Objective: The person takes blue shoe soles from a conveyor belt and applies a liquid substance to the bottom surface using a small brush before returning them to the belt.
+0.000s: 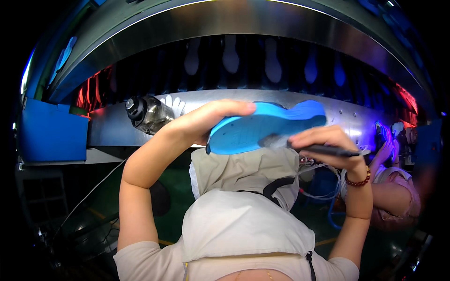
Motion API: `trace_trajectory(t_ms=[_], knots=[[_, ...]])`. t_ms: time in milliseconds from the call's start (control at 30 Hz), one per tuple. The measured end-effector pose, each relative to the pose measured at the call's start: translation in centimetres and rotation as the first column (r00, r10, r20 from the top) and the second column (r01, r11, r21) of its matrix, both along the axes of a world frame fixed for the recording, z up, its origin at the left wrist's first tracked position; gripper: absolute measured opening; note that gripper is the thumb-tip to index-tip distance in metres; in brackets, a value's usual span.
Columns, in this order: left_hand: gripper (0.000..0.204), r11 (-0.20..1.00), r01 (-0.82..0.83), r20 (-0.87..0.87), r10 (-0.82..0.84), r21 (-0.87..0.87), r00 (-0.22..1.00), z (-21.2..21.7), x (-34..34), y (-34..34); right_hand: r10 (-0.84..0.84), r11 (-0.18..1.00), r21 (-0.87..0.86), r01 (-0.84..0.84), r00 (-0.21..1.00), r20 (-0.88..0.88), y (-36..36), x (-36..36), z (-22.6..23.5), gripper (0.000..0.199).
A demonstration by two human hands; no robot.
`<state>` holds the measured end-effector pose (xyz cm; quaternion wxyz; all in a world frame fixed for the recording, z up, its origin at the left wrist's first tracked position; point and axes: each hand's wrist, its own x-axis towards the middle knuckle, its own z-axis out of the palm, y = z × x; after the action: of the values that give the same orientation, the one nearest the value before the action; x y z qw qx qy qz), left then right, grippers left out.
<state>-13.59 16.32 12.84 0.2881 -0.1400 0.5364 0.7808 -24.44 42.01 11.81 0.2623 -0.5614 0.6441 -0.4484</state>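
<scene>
A bright blue shoe sole (239, 132) is held up in front of me, its broad end to the left and its inner face toward me. My left hand (218, 114) grips the broad end, thumb on the upper edge; the other fingers are mostly hidden behind it. In my right hand (328, 140) is a brush (323, 149) with a dark handle, the fingers closed around it. Its pale, blurred bristles lie over the sole's lower edge near the middle, seemingly touching it. A beaded bracelet (358, 178) circles my right wrist.
Beyond my hands runs a metal ledge (110, 131). A dark clear bottle (157, 117) with a black cap stands there beside a white, finger-shaped item (174, 104). Several soles (230, 55) sit in the dark opening under a metal hood (211, 25). Another person (389, 192) works at the right.
</scene>
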Motion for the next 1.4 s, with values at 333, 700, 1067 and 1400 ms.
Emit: trace_trajectory(t_ms=[333, 700, 1067, 1400], knots=[[0.055, 0.982, -0.147, -0.071, 0.139, -0.119, 0.988, -1.6, 0.8, -1.3, -0.080, 0.996, 0.029, 0.082, 0.995, -0.054, 0.2, -1.6, -2.1, 0.020], [0.040, 0.971, -0.232, -0.188, 0.239, 0.060, 0.952, -6.6, -2.4, 1.4, -0.507, 0.861, 0.065, 0.504, 0.846, 0.166, -7.8, 1.7, 0.6, 0.018], [0.035, 0.918, -0.372, -0.321, 0.313, -0.139, 0.894, -8.8, -2.6, 1.8, -0.608, 0.790, 0.135, 0.598, 0.733, 0.306, -9.5, -0.6, -1.9, 0.026], [0.034, 0.882, -0.469, -0.216, 0.448, -0.055, 0.867, -10.4, -2.7, 2.1, -0.682, 0.721, 0.105, 0.685, 0.676, 0.279, -9.5, -1.9, -4.3, 0.029]])
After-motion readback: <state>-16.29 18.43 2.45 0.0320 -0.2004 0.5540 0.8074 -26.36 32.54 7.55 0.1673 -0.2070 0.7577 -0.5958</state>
